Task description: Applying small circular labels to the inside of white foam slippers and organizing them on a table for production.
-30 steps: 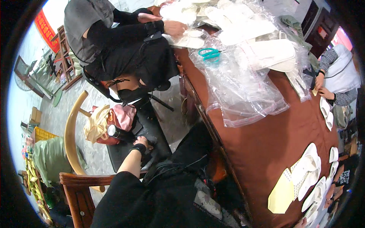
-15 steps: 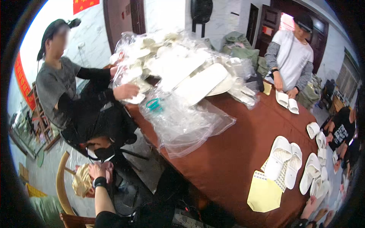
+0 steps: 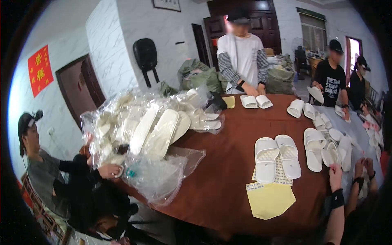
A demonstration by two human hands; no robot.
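At the right, my right hand [image 3: 335, 175] reaches up from the lower edge, a black band on its wrist. Its closed fingertips are at the heel of a white slipper [image 3: 331, 154], one of several clustered on the table's right side. A pair of white open-toed slippers [image 3: 266, 157] with textured footbeds lies to the left of that hand. Under their heels is a sheet with rows of small printed labels [image 3: 281, 177]. A yellow paper [image 3: 269, 201] lies just nearer. My left hand is out of view; a small pinkish patch at the lower edge is unclear.
Clear plastic bags [image 3: 134, 126] of slippers heap on the brown-covered table [image 3: 220, 171]. A person [image 3: 45, 179] sits at the left; another [image 3: 243, 61] stands behind with a slipper pair [image 3: 256, 102]. Other people's hands [image 3: 363, 165] work at the grey table on the right.
My view has turned right and levelled, showing more people at the right. My left hand, which held crumpled beige-and-pink cloth at lower left, has left the view. My right hand stays by the slipper.
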